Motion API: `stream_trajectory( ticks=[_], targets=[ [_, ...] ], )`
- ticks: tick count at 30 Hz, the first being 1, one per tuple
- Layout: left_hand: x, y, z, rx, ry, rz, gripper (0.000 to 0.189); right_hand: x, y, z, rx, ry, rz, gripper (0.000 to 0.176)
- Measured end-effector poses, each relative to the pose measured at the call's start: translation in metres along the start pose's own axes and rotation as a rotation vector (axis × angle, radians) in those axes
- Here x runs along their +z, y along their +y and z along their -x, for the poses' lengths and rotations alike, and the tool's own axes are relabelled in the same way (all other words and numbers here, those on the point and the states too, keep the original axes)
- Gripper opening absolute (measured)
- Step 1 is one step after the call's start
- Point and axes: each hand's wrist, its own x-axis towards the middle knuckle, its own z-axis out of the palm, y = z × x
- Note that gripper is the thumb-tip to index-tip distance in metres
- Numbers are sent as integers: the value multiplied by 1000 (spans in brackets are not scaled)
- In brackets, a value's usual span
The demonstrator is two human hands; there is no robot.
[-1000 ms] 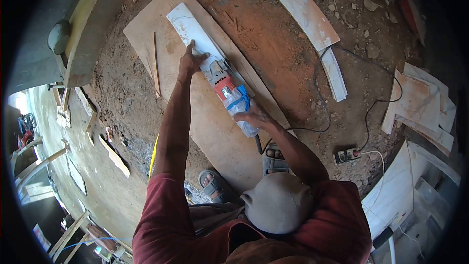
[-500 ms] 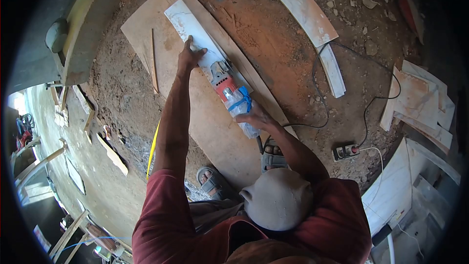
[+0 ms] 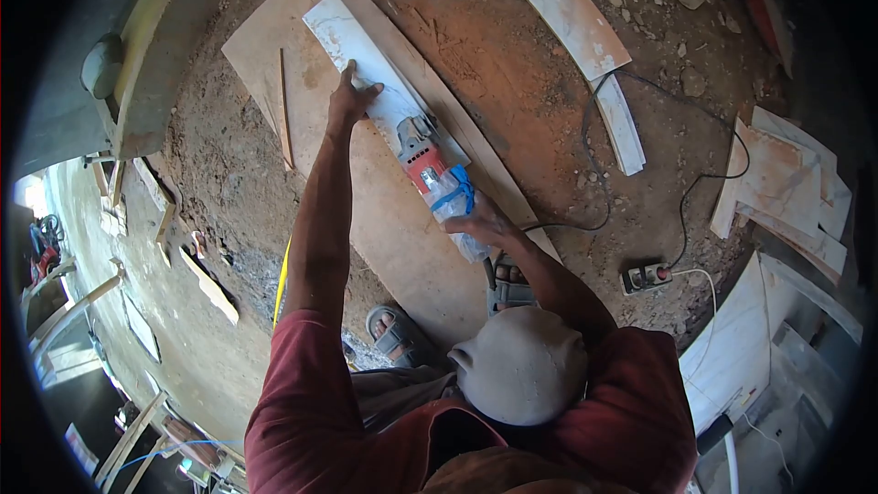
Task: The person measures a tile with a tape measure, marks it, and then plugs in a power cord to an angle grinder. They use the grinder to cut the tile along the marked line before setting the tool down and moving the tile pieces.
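Observation:
A white marbled tile strip (image 3: pixel 340 29) lies on a large tan board (image 3: pixel 384 247) on the ground. My left hand (image 3: pixel 352 101) is at the strip's left edge, thumb and forefinger spread on its top face; its other fingers are hard to see. My right hand (image 3: pixel 480 222) is wrapped round the rear of a red angle grinder (image 3: pixel 424 167), which is covered in clear plastic tied with blue. The grinder's metal head and guard (image 3: pixel 416 131) rest on or just above the strip, below my left hand. Its disc is mostly hidden.
A thin wooden stick (image 3: pixel 285 110) lies on the board. A long tile piece (image 3: pixel 558 5) is on the dirt beyond. Broken tiles (image 3: pixel 786 183) are stacked at right. A black cord (image 3: pixel 681 220) runs to a power strip (image 3: pixel 646 278). My sandalled foot (image 3: pixel 395 337) stands by the board.
The grinder and my right hand have shifted slightly back toward me along the strip. My left hand keeps its place on the tile. The whole view has shifted a little.

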Motion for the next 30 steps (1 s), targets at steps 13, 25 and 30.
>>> stream_trajectory(
  ticks=[13,25,30],
  targets=[
    [0,0,-2,-16,-8,3,86,1,9,13,-23,18,-35,75],
    [1,-1,-2,15,11,-14,85,1,21,32,43,25,-6,80],
    [1,-1,-2,14,6,-34,85,0,22,38,38,17,-31,81]
  ],
)
